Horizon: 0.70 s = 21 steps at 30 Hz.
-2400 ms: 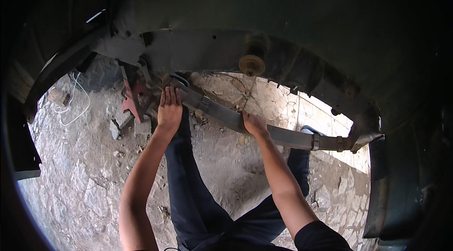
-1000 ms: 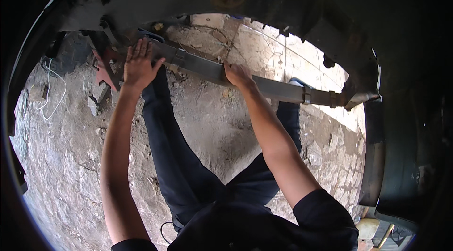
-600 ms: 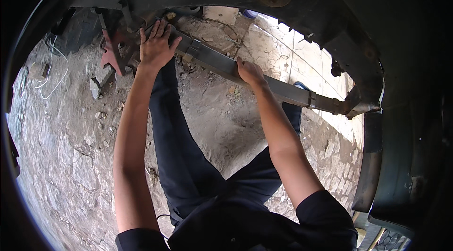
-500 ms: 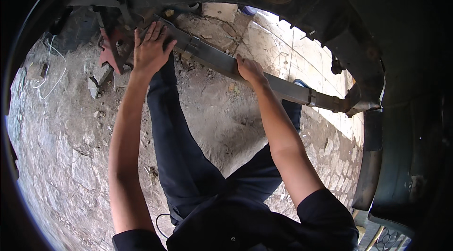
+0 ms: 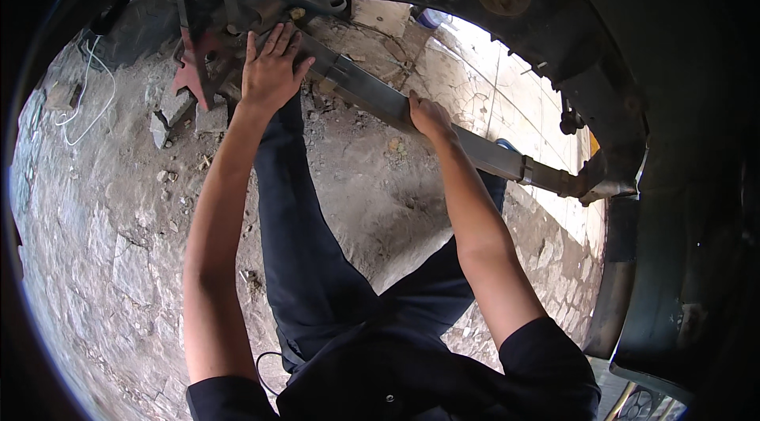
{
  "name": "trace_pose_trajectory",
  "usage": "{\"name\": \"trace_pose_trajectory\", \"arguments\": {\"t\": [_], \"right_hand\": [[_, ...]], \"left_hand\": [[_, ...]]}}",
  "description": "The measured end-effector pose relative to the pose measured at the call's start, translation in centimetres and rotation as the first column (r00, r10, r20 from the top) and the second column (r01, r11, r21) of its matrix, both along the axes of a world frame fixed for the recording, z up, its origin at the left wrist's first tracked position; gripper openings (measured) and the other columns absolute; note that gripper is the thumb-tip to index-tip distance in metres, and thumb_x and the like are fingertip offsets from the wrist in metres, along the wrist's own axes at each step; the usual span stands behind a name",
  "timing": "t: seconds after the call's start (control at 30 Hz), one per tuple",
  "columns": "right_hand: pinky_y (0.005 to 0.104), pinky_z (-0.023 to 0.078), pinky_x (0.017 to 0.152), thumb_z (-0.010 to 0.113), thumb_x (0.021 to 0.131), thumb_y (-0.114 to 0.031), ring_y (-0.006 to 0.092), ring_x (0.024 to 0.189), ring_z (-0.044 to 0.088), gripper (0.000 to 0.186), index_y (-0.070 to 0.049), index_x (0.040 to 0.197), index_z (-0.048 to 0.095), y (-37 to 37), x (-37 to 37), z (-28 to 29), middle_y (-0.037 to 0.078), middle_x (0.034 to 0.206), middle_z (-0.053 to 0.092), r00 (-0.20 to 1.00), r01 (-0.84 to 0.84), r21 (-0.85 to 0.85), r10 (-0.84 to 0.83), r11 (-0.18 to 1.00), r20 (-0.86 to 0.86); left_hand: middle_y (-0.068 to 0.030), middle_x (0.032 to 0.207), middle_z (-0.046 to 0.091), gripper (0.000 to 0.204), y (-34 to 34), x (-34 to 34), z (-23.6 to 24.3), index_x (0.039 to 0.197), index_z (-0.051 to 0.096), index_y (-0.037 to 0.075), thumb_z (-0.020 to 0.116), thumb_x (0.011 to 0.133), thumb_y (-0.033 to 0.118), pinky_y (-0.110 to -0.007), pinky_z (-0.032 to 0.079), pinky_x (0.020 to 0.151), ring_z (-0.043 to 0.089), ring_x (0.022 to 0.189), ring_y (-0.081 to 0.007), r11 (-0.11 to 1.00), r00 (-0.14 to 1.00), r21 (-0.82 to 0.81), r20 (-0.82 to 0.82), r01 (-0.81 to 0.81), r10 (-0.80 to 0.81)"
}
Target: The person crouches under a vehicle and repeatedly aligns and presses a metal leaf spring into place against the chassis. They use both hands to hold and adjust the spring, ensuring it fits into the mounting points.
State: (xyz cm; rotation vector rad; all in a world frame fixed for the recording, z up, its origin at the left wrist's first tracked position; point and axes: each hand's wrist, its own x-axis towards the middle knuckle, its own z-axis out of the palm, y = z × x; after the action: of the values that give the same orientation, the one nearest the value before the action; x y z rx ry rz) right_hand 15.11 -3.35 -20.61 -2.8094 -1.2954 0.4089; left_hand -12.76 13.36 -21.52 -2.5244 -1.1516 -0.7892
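Head view, both hands on leaf spring, ground below open.

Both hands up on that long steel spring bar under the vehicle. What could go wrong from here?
1. The long grey steel leaf-spring bar hangs over the person's legs; if it slips, it may drop on them.
2. The left hand lies flat beside the red rusty bracket: possible pinch.
3. The right hand grips mid-bar only.

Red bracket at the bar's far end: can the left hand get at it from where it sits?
Probably yes. The left hand lies flat on the metal bar, right beside the red bracket, with nothing visible between them.
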Motion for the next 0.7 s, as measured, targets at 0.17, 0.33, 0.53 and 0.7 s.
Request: {"name": "trace_pose_trajectory", "arguments": {"t": [0.17, 0.33, 0.53, 0.7], "right_hand": [[0.0477, 0.043, 0.099, 0.026, 0.099, -0.047, 0.0391, 0.109, 0.060, 0.060, -0.005, 0.108, 0.070, 0.3, 0.4, -0.8, 0.023, 0.112, 0.066, 0.999, 0.004, 0.008, -0.004, 1.000, 0.037], [0.0494, 0.043, 0.098, 0.023, 0.100, -0.050, 0.0428, 0.109, 0.059, 0.067, 0.002, 0.110, 0.065, -0.2, 0.5, 0.3, 0.027, 0.114, 0.063, 0.998, -0.064, 0.036, 0.065, 0.997, -0.011], [0.0487, 0.043, 0.098, 0.025, 0.099, -0.047, 0.0407, 0.110, 0.059, 0.063, -0.001, 0.109, 0.067, -0.2, 1.1, -1.3, 0.024, 0.114, 0.064, 1.000, -0.021, 0.009, 0.021, 1.000, -0.008], [0.0493, 0.044, 0.097, 0.022, 0.100, -0.050, 0.0411, 0.109, 0.059, 0.067, 0.000, 0.112, 0.065, 0.1, 1.2, -1.4, 0.025, 0.114, 0.064, 0.999, -0.024, 0.020, 0.023, 1.000, 0.028]], "left_hand": [[-0.0045, 0.148, 0.044, 0.054, 1.0, 1.6, 1.0, 0.134, 0.056, 0.014, 0.041, 0.098, 0.051, -0.057, 0.020, 0.115, 0.035, 0.140, -0.0168, 0.997, 0.998, -0.054, -0.044, -0.054, 0.051], [-0.0034, 0.150, 0.041, 0.056, 0.2, 2.0, 1.1, 0.136, 0.054, 0.014, 0.039, 0.098, 0.052, -0.062, 0.019, 0.113, 0.031, 0.142, -0.0164, 0.991, 0.996, -0.109, -0.057, -0.078, 0.072], [-0.0020, 0.156, 0.031, 0.062, 0.4, 1.1, 0.9, 0.142, 0.048, 0.017, 0.030, 0.098, 0.058, -0.068, 0.021, 0.110, 0.022, 0.146, -0.0142, 0.988, 0.989, -0.142, -0.144, -0.053, 0.032], [-0.0012, 0.155, 0.032, 0.061, 0.8, 2.7, 2.0, 0.137, 0.053, 0.016, 0.039, 0.096, 0.058, -0.069, 0.025, 0.108, 0.025, 0.145, -0.0172, 0.960, 0.993, -0.258, -0.079, -0.107, 0.090]]}}
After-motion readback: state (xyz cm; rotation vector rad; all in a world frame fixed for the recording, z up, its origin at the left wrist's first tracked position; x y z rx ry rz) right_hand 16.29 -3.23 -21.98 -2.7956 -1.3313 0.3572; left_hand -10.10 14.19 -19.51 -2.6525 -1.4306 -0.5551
